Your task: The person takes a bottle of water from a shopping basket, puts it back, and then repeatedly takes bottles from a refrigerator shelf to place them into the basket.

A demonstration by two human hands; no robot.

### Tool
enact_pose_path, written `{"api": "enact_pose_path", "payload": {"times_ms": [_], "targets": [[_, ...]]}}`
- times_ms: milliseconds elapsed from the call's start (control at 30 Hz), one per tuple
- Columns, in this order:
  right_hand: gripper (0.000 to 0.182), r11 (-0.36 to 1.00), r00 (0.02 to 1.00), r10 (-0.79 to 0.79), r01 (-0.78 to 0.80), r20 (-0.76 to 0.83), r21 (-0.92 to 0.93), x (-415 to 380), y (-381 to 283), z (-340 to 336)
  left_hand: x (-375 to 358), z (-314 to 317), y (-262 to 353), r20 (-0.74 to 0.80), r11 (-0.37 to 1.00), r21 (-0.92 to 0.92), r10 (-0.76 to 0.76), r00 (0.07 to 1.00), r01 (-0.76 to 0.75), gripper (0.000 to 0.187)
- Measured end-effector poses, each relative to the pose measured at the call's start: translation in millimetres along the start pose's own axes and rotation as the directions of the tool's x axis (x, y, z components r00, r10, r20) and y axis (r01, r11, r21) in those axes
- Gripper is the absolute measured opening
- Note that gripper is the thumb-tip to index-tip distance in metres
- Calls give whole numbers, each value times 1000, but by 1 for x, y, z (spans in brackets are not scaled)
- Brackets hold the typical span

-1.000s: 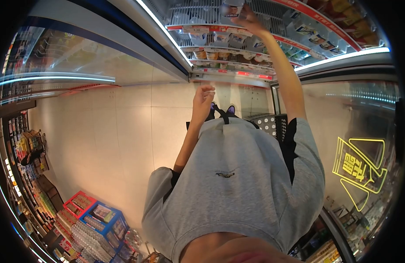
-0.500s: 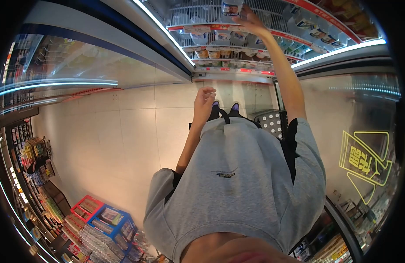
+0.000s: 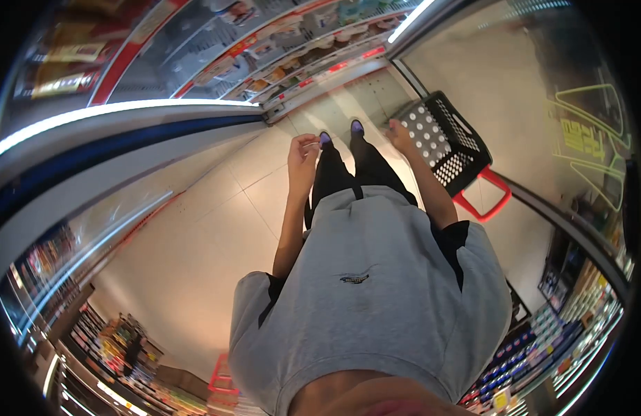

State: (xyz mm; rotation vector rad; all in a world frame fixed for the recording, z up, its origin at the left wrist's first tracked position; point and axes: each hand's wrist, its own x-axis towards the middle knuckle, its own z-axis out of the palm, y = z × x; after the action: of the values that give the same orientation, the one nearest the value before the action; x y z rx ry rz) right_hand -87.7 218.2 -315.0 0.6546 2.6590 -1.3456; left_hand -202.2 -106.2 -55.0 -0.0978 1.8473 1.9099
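A yellow sign [image 3: 587, 139] shows at the upper right of the view. The floor [image 3: 189, 270] is pale, with thin joints. Stocked shelves [image 3: 112, 343] and a red crate [image 3: 223, 375] show at the lower left, rows of goods [image 3: 518, 357] at the lower right.

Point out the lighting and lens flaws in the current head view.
In the head view, wide-angle distortion bows the fridge shelves and the corners fall to black; the packages at upper left are blurred; the long light strip is blown out to white; the basket looks clearer, its holes distinct.
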Motion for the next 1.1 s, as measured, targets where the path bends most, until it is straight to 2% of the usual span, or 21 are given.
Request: {"api": "enact_pose_path", "payload": {"times_ms": [67, 133, 200, 300, 400, 533, 567, 600, 667, 733, 800, 867, 967, 1067, 1100], "targets": [[44, 930, 943, 333, -328, -3, -165, -73, 68, -18, 4, 18, 0, 49, 998, -25, -52, 997, 54, 25], [41, 798, 840, 543, -509, 18, -321, -143, 152, -28, 1, 41, 1, 95, 994, 47, -102, 990, 97, 24], [40, 682, 734, 678, -649, -42, -336, -201, 185, -43, -7, 64, -4, 126, 988, 43, -152, 980, 148, 24], [42, 667, 689, 722, -670, 63, -328, -224, 230, -55, -22, 98, -33, 174, 984, 50, -179, 968, 173, 24], [43, 709, 710, 704, -702, 0, 72, -208, 260, -52, -42, 132, -63, 180, 964, 159, -243, 953, 215, 22], [47, 625, 670, 740, -720, 64, 301, -152, 264, -58, -75, 186, -109, 56, 929, 185, -336, 940, 321, 23], [48, 674, 684, 729, -720, 9, 165, -139, 259, -62, -84, 198, -126, 31, 921, 177, -357, 934, 346, 23], [48, 750, 757, 653, -645, -13, 148, -140, 330, -22, -96, 208, -145, 6, 911, 172, -381, 925, 374, 22], [48, 751, 752, 657, -659, 61, 41, -113, 311, -27, -124, 227, -179, -44, 884, 170, -434, 900, 435, 22], [44, 816, 812, 569, -577, 130, 33, -92, 309, -13, -149, 248, -189, -59, 828, 251, -503, 862, 501, 21], [44, 861, 861, 499, -505, 101, 57, -72, 302, 14, -165, 261, -189, -54, 773, 276, -581, 812, 571, 22], [46, 906, 913, 404, -407, 52, 113, -51, 303, 43, -173, 268, -195, -131, 788, 260, -544, 829, 558, 20], [53, 940, 938, 341, -338, -68, 50, -15, 276, 51, -174, 270, -197, -225, 779, 204, -552, 803, 593, 22], [61, 946, 948, 316, -318, -32, -61, 23, 256, 45, -175, 272, -198, -284, 772, 176, -555, 782, 611, 22], [62, 925, 925, 377, -374, 34, -70, 34, 257, 47, -179, 272, -202, -288, 774, 178, -550, 784, 608, 23]]}}
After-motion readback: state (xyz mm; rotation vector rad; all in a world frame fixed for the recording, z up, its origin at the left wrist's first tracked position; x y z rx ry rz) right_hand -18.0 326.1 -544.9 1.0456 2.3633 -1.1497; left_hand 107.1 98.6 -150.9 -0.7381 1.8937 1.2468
